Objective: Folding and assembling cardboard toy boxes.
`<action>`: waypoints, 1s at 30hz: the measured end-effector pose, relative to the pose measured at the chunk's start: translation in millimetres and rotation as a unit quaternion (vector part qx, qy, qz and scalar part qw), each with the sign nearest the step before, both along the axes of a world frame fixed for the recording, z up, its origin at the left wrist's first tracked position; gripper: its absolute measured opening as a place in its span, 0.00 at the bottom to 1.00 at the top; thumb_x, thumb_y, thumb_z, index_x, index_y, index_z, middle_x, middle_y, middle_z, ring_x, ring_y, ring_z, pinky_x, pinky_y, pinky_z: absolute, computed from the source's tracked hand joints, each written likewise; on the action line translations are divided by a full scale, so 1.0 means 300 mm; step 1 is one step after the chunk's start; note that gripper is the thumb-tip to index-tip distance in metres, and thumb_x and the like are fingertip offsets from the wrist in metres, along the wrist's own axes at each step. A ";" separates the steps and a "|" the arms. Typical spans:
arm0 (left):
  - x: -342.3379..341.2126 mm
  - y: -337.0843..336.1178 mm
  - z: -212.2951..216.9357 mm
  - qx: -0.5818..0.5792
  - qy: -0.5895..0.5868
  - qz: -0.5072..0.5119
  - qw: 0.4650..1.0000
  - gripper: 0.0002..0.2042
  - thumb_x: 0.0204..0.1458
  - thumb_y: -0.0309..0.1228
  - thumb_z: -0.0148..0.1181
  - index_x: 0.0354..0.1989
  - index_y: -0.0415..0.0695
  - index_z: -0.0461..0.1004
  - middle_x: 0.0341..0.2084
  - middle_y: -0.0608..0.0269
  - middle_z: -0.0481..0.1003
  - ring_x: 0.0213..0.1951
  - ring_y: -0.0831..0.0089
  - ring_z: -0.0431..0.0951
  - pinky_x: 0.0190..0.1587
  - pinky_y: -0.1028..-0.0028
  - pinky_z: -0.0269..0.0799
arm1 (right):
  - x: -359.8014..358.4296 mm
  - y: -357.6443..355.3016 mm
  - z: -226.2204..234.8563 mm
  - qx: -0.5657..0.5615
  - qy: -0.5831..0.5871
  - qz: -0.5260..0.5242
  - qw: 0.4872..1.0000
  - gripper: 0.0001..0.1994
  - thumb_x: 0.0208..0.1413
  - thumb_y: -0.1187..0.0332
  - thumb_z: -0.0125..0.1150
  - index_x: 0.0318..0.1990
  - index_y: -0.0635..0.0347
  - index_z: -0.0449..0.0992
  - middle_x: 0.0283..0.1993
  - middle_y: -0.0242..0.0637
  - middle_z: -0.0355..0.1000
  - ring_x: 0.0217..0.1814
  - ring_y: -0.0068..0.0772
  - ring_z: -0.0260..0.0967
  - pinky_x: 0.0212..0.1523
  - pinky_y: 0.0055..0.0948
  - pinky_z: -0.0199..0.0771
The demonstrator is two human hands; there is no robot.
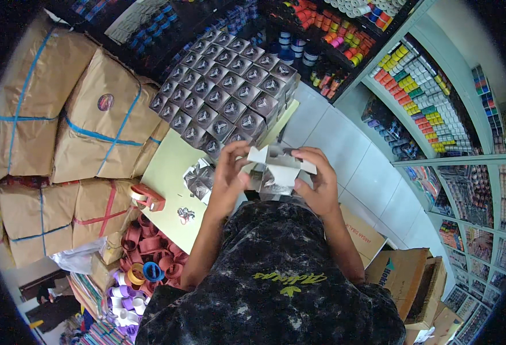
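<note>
Both my hands are around a small cardboard box [280, 173] with its white flaps standing open, held in front of my body. My left hand [230, 175] grips its left side with bent fingers, and my right hand [318, 181] has thumb and fingers on the right side. Just left of my left hand, a crumpled grey-and-white item [199, 180] lies on the pale yellow table [169, 164]; its kind is unclear. Beyond my hands, many dark grey printed boxes [224, 86] are stacked in tight rows. What is inside the held box is hard to make out.
A red tape dispenser [147, 197] and a small heap of dark pieces [185, 215] sit on the table's left part. Big brown wrapped parcels [100, 115] rise at the left. Red empty tape cores [143, 244] lie below. Cartons [399, 279] stand at right, near shelves [431, 161] of spools.
</note>
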State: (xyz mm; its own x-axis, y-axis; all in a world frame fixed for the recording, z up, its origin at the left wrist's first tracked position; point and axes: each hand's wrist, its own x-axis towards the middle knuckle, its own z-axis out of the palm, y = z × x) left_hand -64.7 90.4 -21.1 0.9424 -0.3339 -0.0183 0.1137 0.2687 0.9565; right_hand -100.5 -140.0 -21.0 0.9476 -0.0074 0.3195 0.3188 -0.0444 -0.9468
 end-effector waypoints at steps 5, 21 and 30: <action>-0.012 0.026 -0.029 -0.111 0.311 0.053 0.942 0.22 0.64 0.50 0.55 0.56 0.47 0.68 0.49 0.62 0.71 0.53 0.70 0.75 0.37 0.63 0.86 | -0.020 0.009 -0.003 0.072 0.050 -0.036 0.996 0.28 0.49 0.72 0.69 0.61 0.65 0.72 0.59 0.46 0.68 0.64 0.40 0.66 0.64 0.36 0.65; -0.067 -0.064 -0.015 -0.415 0.408 -0.132 0.803 0.25 0.67 0.43 0.49 0.66 0.40 0.63 0.58 0.50 0.73 0.51 0.61 0.81 0.37 0.67 0.86 | -0.035 0.017 -0.001 0.035 0.009 -0.023 0.999 0.28 0.48 0.71 0.73 0.60 0.62 0.74 0.62 0.46 0.66 0.63 0.41 0.67 0.63 0.38 0.67; -0.056 -0.068 -0.031 -0.321 0.366 -0.119 0.865 0.29 0.64 0.44 0.53 0.67 0.37 0.62 0.60 0.50 0.71 0.61 0.55 0.73 0.60 0.55 0.74 | -0.029 0.007 -0.011 -0.103 -0.018 -0.024 0.994 0.27 0.42 0.69 0.73 0.55 0.56 0.78 0.59 0.48 0.70 0.63 0.49 0.70 0.61 0.41 0.70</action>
State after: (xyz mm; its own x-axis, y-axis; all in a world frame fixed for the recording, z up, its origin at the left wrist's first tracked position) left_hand -81.4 70.0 -30.4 0.6605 -0.6795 -0.3193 0.7507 0.6041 0.2674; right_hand -109.3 -137.9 -24.4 0.9354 0.0163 0.3532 0.3457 -0.2531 -0.9036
